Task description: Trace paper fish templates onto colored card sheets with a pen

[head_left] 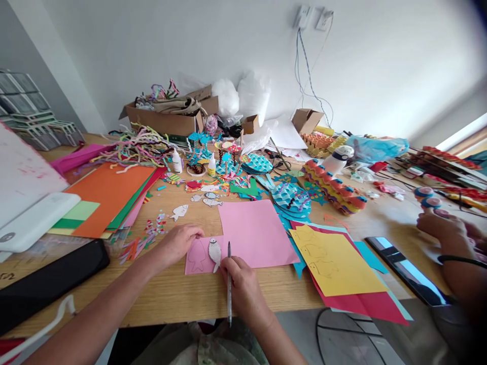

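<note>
My left hand (181,244) rests over the upper left corner of a small pink paper (190,267), its fingers stretched towards the right. A fish outline is drawn on that paper, close to those fingers. To the right of the outline lies a white paper fish cutout (214,252), head up, on the pink paper. My right hand (243,286) is closed around a clear-barrelled pen (229,291), held nearly upright in view. The right fingertips are beside the cutout's tail; whether they touch it I cannot tell. A larger pink sheet (255,228) lies just beyond.
More fish cutouts (179,212) and paper scraps (146,235) lie at the left. Coloured sheets (114,192), a black phone-like slab (57,279), yellow paper (335,263) and a phone (405,271) surround the work. At right, another person's hand (443,225) holds round craft pieces. Glue bottles (177,162) stand behind.
</note>
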`<state>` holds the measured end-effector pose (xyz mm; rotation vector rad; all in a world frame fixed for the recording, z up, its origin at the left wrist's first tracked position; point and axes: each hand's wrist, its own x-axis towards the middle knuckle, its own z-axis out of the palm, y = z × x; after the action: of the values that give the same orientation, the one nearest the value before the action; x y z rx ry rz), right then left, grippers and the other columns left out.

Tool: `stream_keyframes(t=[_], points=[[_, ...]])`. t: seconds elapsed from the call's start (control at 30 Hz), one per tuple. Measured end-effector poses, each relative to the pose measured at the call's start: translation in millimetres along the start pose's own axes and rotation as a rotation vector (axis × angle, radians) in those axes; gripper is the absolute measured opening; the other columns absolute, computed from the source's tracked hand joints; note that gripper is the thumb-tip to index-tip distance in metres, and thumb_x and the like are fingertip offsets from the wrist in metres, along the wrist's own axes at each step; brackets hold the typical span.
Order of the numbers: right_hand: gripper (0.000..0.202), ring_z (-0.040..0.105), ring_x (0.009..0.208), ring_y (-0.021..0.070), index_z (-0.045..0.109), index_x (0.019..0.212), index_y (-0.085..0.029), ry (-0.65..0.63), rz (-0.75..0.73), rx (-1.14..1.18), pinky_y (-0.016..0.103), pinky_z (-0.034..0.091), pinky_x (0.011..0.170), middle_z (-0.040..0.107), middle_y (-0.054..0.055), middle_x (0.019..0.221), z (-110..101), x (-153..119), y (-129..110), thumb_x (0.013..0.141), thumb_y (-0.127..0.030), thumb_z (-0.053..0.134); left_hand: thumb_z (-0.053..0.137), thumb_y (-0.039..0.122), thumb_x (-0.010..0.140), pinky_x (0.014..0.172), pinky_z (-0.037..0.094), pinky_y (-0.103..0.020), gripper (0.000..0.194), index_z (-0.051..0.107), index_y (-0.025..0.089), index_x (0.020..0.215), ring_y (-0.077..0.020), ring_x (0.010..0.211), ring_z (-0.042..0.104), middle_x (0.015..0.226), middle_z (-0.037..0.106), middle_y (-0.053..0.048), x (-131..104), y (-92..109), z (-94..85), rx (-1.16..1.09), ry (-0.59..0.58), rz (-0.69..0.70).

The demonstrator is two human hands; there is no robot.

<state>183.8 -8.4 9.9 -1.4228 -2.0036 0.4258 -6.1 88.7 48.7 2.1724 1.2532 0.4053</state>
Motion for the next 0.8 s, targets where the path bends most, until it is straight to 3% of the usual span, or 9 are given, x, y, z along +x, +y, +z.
stream_keyframes(t=[0.2, 0.5, 0.8], points=[[0.018, 0.049, 0.068, 0.015, 0.054, 0.076, -0.018, -0.031, -0.01, -0.105, 0.023, 0.033, 0.059, 0.054, 0.002, 0.072, 0, -2, -4, 0.085, -0.006, 0.043, 0.038, 0.012, 0.081, 0.08, 0.044, -0.025, 0.031, 0.065, 0.021, 0.095, -0.016, 0.089, 0.06, 0.096, 0.068, -0.002, -16, 8, 3.1, 0.083, -0.046, 0.009], [0.018, 0.048, 0.071, 0.0167, 0.056, 0.08, -0.017, -0.051, -0.035, -0.207, 0.025, 0.035, 0.06, 0.056, 0.003, 0.075, 3, -4, -5, 0.083, -0.002, 0.046, 0.036, 0.004, 0.076, 0.09, 0.042, -0.032, 0.041, 0.064, 0.019, 0.102, -0.0185, 0.102, 0.056, 0.106, 0.066, -0.005, -14, 7, 18.3, 0.131, -0.062, 0.191], [0.017, 0.05, 0.072, 0.0176, 0.058, 0.082, -0.017, -0.025, -0.014, -0.153, 0.025, 0.038, 0.062, 0.057, 0.004, 0.075, 3, -3, -3, 0.086, -0.006, 0.046, 0.044, 0.012, 0.085, 0.084, 0.04, -0.031, 0.025, 0.065, 0.022, 0.095, -0.0195, 0.097, 0.052, 0.101, 0.061, -0.004, -17, 11, 23.3, 0.245, -0.068, 0.306]])
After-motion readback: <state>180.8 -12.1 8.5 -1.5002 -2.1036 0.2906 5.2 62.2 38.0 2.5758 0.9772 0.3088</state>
